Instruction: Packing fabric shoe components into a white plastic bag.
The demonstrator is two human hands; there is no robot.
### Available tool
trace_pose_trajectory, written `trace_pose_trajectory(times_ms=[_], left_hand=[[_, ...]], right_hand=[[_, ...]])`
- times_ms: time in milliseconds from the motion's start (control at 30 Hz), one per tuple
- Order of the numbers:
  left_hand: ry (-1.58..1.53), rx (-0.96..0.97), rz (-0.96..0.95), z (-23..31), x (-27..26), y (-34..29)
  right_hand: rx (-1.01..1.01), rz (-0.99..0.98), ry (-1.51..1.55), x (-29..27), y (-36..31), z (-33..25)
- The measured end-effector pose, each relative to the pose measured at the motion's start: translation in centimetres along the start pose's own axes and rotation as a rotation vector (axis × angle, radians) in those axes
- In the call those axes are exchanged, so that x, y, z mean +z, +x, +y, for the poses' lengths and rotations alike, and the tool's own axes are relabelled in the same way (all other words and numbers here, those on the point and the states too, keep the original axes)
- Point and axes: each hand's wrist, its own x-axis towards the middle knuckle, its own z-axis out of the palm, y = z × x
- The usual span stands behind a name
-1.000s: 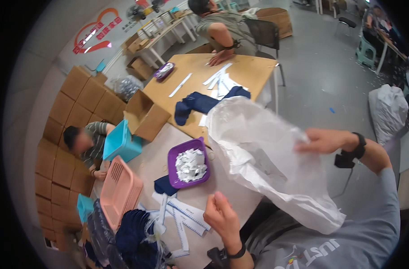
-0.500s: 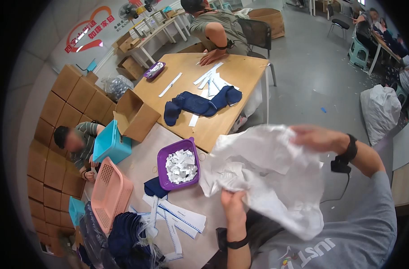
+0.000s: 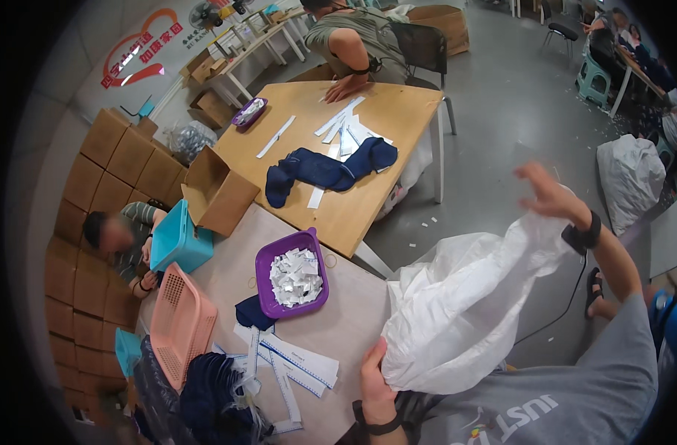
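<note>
A large white plastic-like bag (image 3: 457, 319) hangs crumpled and spread in front of me, past the right edge of my table. My left hand (image 3: 375, 380) grips its lower left edge, some fingers hidden behind the material. At the bag's upper right edge, my right hand (image 3: 550, 194) is raised with its fingers apart; the bag touches or lies just below its palm. Left of the bag, a purple basket (image 3: 263, 295) holds many small white paper pieces. Beside the basket lie a folded dark blue cloth (image 3: 255, 313) and white paper strips (image 3: 298, 360) with blue ruled edges.
A pink perforated basket (image 3: 181, 326), a light blue bin (image 3: 181, 241) and dark blue garments (image 3: 212, 393) stand at the left. A wooden table (image 3: 294, 211) adjoins mine, with a person seated beyond it. Another person sits near stacked cartons (image 3: 94, 271). A stuffed white sack (image 3: 628, 174) is on the floor.
The bag has moved right and down, off the table, with my left hand lower on its edge. My right hand has moved up and right, its fingers spreading. A foot now shows at the right.
</note>
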Motion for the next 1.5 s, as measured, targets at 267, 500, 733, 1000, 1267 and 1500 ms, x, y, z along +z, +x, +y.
trace_pose_trajectory(times_ms=[267,500,733,1000,1267,1500], left_hand=[[-0.03,0.026,-0.061,0.5,2.4,1.6],[1.076,0.17,-0.126,-1.6,-3.9,0.5],[0.387,0.075,-0.022,-1.4,-1.6,-1.3],[-0.403,-0.064,0.025,-6.1,-3.4,2.0],[-0.435,0.109,-0.099,-6.0,-4.6,2.9],[-0.099,0.299,-0.161,-3.6,-2.5,0.3]], right_hand=[[-0.151,-1.005,0.408,6.8,0.4,-10.3],[0.464,-0.876,1.249,4.2,6.1,-5.4],[0.23,-0.665,0.841,5.3,9.8,-6.5],[0.047,-0.026,0.459,7.1,11.1,-7.1],[-0.365,0.495,-0.154,11.3,10.0,-15.2],[-0.586,-0.015,0.177,9.9,4.7,-21.6]])
